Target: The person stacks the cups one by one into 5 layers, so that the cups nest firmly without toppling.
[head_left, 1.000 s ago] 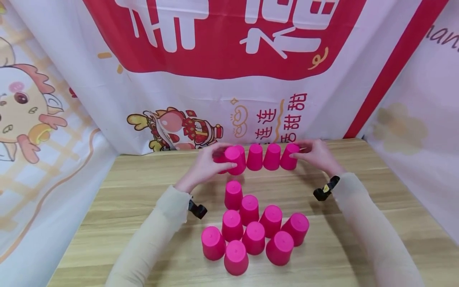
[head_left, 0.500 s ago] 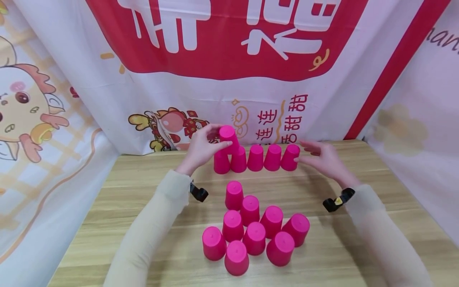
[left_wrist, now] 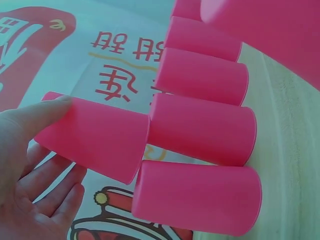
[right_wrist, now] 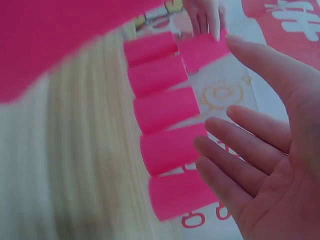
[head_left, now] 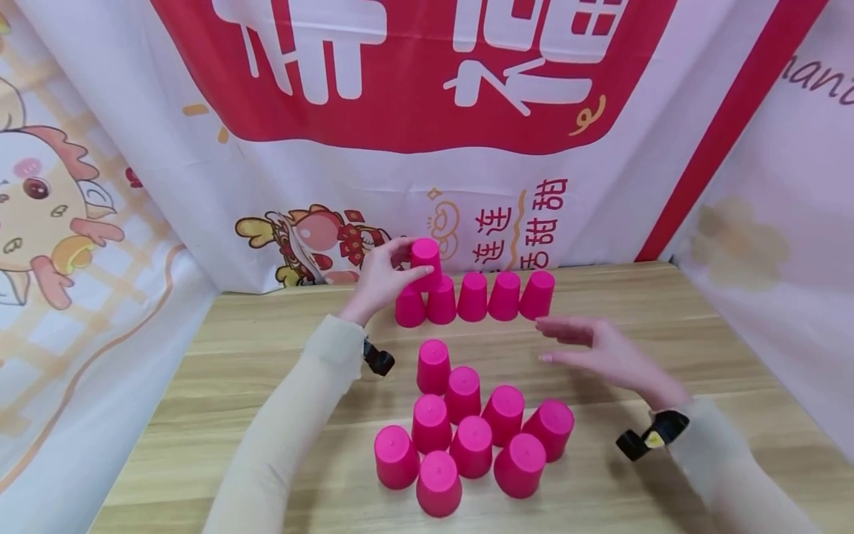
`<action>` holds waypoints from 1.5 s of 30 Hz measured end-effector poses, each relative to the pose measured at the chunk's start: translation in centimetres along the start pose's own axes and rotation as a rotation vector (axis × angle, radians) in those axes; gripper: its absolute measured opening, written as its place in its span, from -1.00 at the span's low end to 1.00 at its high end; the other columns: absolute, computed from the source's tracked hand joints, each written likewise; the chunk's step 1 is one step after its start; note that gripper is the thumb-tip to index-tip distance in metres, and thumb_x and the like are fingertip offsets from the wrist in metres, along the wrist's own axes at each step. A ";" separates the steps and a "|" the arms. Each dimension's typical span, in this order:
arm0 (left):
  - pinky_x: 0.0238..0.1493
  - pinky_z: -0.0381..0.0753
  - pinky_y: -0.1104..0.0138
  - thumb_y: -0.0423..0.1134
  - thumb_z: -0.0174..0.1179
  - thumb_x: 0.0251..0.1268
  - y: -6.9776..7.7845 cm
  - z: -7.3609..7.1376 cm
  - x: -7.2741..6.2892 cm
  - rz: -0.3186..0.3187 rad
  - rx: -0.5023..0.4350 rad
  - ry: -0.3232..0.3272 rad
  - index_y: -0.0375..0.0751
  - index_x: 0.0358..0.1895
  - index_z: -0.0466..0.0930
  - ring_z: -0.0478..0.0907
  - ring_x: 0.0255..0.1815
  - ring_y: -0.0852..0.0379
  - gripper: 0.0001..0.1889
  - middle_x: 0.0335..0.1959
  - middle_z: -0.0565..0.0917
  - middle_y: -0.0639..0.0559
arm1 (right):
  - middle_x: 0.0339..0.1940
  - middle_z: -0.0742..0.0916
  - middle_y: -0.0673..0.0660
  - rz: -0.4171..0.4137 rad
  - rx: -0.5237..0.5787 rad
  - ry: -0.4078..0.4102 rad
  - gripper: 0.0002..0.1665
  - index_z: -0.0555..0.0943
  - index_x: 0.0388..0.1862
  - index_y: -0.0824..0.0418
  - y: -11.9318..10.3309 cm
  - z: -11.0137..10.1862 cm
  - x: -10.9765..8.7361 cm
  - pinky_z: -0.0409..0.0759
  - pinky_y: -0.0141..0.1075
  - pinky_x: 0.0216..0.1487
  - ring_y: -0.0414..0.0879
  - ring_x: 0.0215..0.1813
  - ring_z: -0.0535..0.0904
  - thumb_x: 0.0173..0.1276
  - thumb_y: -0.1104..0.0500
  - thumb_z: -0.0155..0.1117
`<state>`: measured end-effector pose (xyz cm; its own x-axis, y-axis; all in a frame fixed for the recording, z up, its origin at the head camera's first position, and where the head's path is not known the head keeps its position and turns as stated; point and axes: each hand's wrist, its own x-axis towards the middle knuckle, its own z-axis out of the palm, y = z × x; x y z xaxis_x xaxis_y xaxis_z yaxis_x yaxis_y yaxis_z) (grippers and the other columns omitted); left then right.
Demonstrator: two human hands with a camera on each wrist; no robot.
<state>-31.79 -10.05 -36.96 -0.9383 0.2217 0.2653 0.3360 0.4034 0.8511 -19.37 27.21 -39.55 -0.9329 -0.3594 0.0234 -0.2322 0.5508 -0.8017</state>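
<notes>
In the head view my left hand (head_left: 385,276) pinches a pink cup (head_left: 425,261) near its upper end, thumb in front and fingers behind. That upside-down cup sits over the two leftmost cups of the back row; in the left wrist view the held cup (left_wrist: 95,137) has its rim right at their tops. The back row holds several inverted pink cups, from the leftmost cup (head_left: 410,308) to the rightmost cup (head_left: 537,295). My right hand (head_left: 607,352) hovers in front of the row's right end, fingers extended and holding nothing; its fingers (right_wrist: 250,145) are spread in the right wrist view.
Several more inverted pink cups stand in a loose cluster nearer me, among them a front cup (head_left: 439,486) and a right cup (head_left: 550,430). Behind the wooden table (head_left: 267,348) hangs a printed cloth (head_left: 373,178), close to the back row.
My left hand has raised the cup from in front of the row to above its two leftmost cups. My right hand has left the rightmost cup, drawing back toward me and to the right.
</notes>
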 end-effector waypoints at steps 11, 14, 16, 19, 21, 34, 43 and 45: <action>0.06 0.65 0.20 -0.05 0.47 0.26 -0.4 0.6 0.2 -0.042 -0.029 0.015 -0.02 0.35 0.54 0.61 0.03 0.10 -0.40 0.11 0.66 0.08 | 0.23 0.69 -0.05 -0.019 0.034 -0.160 -0.27 0.60 0.35 0.02 -0.3 1.1 -4.2 0.56 -0.08 0.25 0.12 0.29 0.57 0.19 -0.03 0.60; 0.07 0.64 0.20 -0.03 0.47 0.25 -0.6 0.6 0.3 -0.054 -0.031 0.018 -0.03 0.35 0.54 0.61 0.05 0.09 -0.39 0.11 0.66 0.08 | 0.22 0.69 -0.04 -0.015 0.055 -0.206 -0.30 0.61 0.33 0.00 -0.1 1.2 -5.0 0.57 -0.06 0.24 0.16 0.27 0.58 0.20 0.00 0.59; 0.09 0.64 0.19 -0.02 0.47 0.24 -0.8 0.6 0.4 -0.059 -0.033 0.019 -0.03 0.35 0.53 0.61 0.06 0.09 -0.38 0.12 0.66 0.07 | 0.22 0.70 -0.03 -0.010 0.072 -0.227 -0.33 0.62 0.31 -0.05 -0.1 1.3 -5.4 0.57 -0.03 0.23 0.16 0.26 0.58 0.20 0.01 0.59; 0.10 0.63 0.18 0.00 0.47 0.24 -0.9 0.5 0.5 -0.059 -0.035 0.017 -0.03 0.36 0.53 0.60 0.08 0.08 -0.37 0.13 0.65 0.07 | 0.21 0.70 0.02 0.002 0.100 -0.237 -0.35 0.63 0.29 -0.07 0.0 1.5 -5.8 0.57 -0.02 0.23 0.17 0.25 0.59 0.20 0.04 0.59; 0.11 0.63 0.18 0.00 0.47 0.24 -0.9 0.4 0.5 -0.059 -0.037 0.014 -0.03 0.36 0.52 0.60 0.08 0.07 -0.37 0.14 0.65 0.07 | 0.20 0.71 0.02 0.012 0.099 -0.229 -0.37 0.64 0.28 -0.07 0.0 1.6 -5.9 0.58 -0.02 0.22 0.15 0.25 0.59 0.21 0.04 0.58; 0.11 0.63 0.16 -0.01 0.47 0.25 -1.0 0.4 0.3 -0.060 -0.025 0.003 -0.04 0.37 0.52 0.60 0.10 0.06 -0.37 0.15 0.63 0.06 | 0.07 0.75 -0.06 0.006 0.103 -0.245 -0.39 0.68 0.23 0.07 0.0 2.3 -6.1 0.62 0.00 0.15 -0.08 0.10 0.67 0.18 0.05 0.61; 0.26 0.53 0.03 -0.03 0.50 0.22 -0.7 -0.6 -0.6 -0.040 -0.034 -0.009 -0.07 0.44 0.44 0.52 0.28 -0.08 -0.27 0.27 0.59 0.00 | 0.05 0.76 -0.09 0.053 0.095 -0.272 -0.38 0.66 0.25 0.14 0.2 2.8 -6.0 0.57 0.06 0.17 -0.05 0.11 0.64 0.21 0.05 0.60; 0.28 0.51 0.01 -0.03 0.50 0.21 -0.5 -1.0 -1.1 -0.022 -0.035 0.000 -0.08 0.44 0.44 0.51 0.30 -0.06 -0.27 0.28 0.59 0.00 | 0.05 0.76 -0.08 0.059 0.098 -0.270 -0.38 0.67 0.24 0.14 0.3 2.8 -5.9 0.55 0.10 0.18 -0.04 0.11 0.64 0.21 0.05 0.60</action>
<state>-31.03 -11.37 -37.26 -0.9454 0.2135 0.2462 0.3121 0.3765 0.8722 -13.17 27.34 -41.56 -0.8339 -0.5236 -0.1746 -0.1395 0.5060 -0.8512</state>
